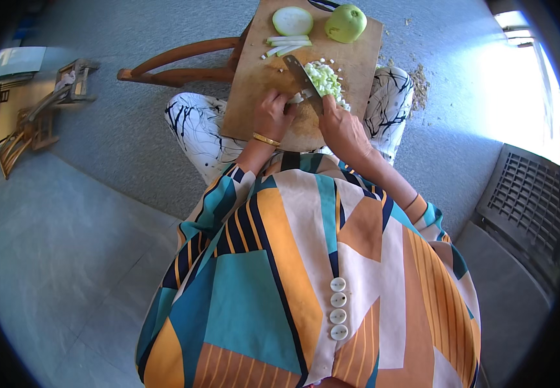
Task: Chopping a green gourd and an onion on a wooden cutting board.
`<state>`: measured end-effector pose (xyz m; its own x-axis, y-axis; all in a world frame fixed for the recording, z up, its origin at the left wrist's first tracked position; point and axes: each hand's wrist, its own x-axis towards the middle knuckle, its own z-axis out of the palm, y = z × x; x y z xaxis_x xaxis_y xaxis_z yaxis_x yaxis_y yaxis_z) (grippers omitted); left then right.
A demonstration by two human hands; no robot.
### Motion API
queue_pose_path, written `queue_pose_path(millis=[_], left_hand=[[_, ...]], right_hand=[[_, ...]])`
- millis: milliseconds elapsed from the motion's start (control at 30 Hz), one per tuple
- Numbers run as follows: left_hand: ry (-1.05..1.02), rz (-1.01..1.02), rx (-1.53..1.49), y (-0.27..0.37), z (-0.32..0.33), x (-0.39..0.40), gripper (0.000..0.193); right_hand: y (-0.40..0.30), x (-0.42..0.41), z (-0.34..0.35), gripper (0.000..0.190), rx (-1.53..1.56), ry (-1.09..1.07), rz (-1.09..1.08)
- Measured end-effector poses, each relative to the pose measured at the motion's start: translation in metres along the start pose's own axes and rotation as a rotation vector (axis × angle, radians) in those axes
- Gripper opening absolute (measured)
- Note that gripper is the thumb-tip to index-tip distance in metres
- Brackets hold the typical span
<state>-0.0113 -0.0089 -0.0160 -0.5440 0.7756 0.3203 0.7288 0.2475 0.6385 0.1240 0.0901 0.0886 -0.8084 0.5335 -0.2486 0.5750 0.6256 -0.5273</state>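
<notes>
A wooden cutting board (255,97) lies before me, between my knees. My right hand (342,127) grips a kitchen knife (304,80), its dark blade slanting up and left over the board. Diced pale-green vegetable (326,80) lies heaped along the blade's right side. Just left of the blade, the fingers of my left hand (273,116) hold down a small piece of the vegetable (297,98). Several cut sticks (287,42) lie higher on the board, below a cut round half (292,21) with its pale face up. An uncut-looking green gourd or similar vegetable (346,24) sits at the upper right.
Curved wooden legs of a stool or chair (188,53) stick out left of the board. Brown scraps (419,87) litter the grey floor on the right. Wooden chairs (32,126) stand far left, and a dark grid-patterned panel (525,194) is at the right.
</notes>
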Motion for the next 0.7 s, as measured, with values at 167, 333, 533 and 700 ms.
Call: queue_pose_path(millis=[167, 333, 533, 700], left_hand=[[0.031, 0.027, -0.017, 0.0, 0.0, 0.0, 0.02], [0.004, 0.021, 0.0, -0.001, 0.001, 0.0, 0.022], [-0.001, 0.028, 0.011, 0.002, -0.001, 0.001, 0.025], [-0.006, -0.081, -0.196, 0.004, -0.008, -0.003, 0.023]], right_hand=[[-0.003, -0.007, 0.001, 0.013, 0.022, -0.067, 0.01], [-0.004, 0.001, 0.008, 0.013, -0.022, -0.095, 0.009], [0.0, 0.014, 0.013, 0.014, -0.021, -0.058, 0.001], [-0.001, -0.002, 0.003, 0.016, 0.017, -0.029, -0.018]])
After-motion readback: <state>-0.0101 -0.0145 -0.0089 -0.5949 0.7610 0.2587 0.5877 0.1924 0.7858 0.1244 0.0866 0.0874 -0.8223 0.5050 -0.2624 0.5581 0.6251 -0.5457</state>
